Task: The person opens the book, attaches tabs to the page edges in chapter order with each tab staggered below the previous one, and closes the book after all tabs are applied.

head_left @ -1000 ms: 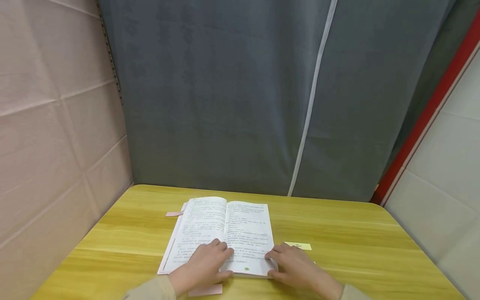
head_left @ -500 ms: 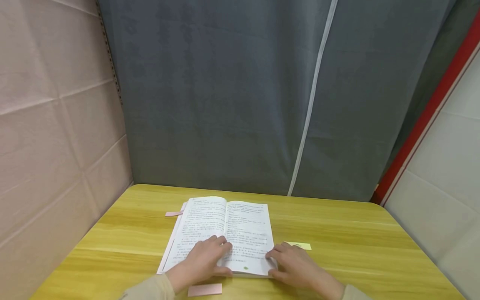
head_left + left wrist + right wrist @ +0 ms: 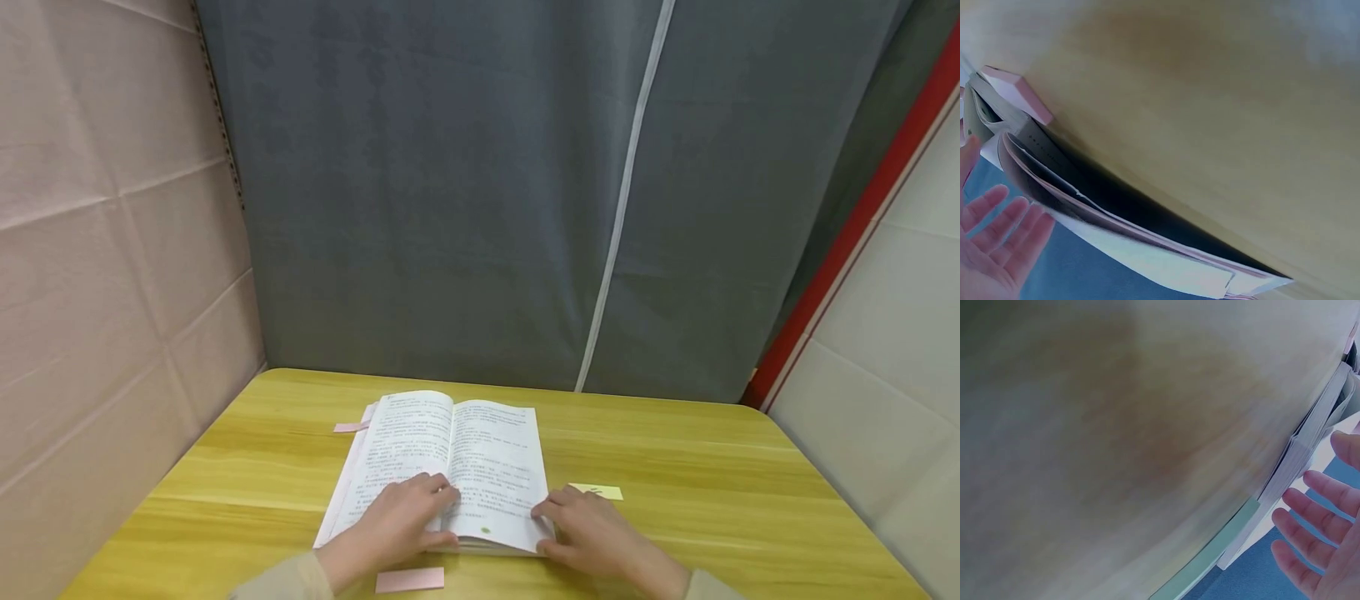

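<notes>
An open paperback book (image 3: pixel 495 458) lies on the table, both pages printed with lines of text. My left hand (image 3: pixel 401 518) rests over the lower part of the left page, fingertips by the gutter and thumb by the bottom edge. Its fingers look loosely extended in the left wrist view. At the lower right corner, my right hand (image 3: pixel 588 531) touches the right page's outer edge, fingers spread and relaxed in the right wrist view. The bottom edge of the right page lifts slightly off the pages below. A pink paper tab (image 3: pixel 349 427) sticks out at the book's left side.
A pink sticky-note pad (image 3: pixel 410 580) lies in front of the book, near my left wrist. Beyond my right hand is a yellow sticky-note pad (image 3: pixel 603 492) with dark marks. A grey curtain (image 3: pixel 450 208) hangs behind the yellow wooden table (image 3: pixel 712 467).
My left hand has slid left and a little back from the right page, uncovering the pink pad. The right page's bottom edge has risen slightly. My right hand has barely moved.
</notes>
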A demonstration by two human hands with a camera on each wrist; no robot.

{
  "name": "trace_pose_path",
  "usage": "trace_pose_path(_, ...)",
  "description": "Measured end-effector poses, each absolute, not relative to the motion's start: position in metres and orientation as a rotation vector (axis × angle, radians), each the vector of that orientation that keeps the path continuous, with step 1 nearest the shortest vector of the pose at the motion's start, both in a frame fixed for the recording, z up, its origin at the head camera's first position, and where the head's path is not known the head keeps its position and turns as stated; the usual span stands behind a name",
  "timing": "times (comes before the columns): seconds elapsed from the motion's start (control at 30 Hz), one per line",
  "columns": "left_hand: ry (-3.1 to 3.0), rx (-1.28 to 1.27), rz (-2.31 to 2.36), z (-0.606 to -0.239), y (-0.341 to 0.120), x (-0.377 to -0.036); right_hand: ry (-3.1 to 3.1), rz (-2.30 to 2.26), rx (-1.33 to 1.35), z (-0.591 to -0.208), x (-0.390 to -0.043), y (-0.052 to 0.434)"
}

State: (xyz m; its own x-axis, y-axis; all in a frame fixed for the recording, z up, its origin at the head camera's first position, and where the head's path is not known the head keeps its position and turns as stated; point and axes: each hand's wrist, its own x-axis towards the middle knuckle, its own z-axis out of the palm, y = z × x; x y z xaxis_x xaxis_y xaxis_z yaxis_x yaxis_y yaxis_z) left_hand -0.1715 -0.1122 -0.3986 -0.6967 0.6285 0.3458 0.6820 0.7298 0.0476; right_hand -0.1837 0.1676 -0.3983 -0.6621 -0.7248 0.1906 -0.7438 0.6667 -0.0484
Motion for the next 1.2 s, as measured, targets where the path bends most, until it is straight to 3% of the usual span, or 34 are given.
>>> trace_pose_path(0.2, -2.508, -1.104, -0.201, -0.399, -0.112, -0.169, -2.74, 0.185, 1.205, -0.399, -0.183, 0.167)
trace_pose_path(1.2, -2.275, -1.01, -0.032, -0.389, -0.119, -0.164, -2.671, 0.178, 1.241, -0.401, -0.183, 0.168)
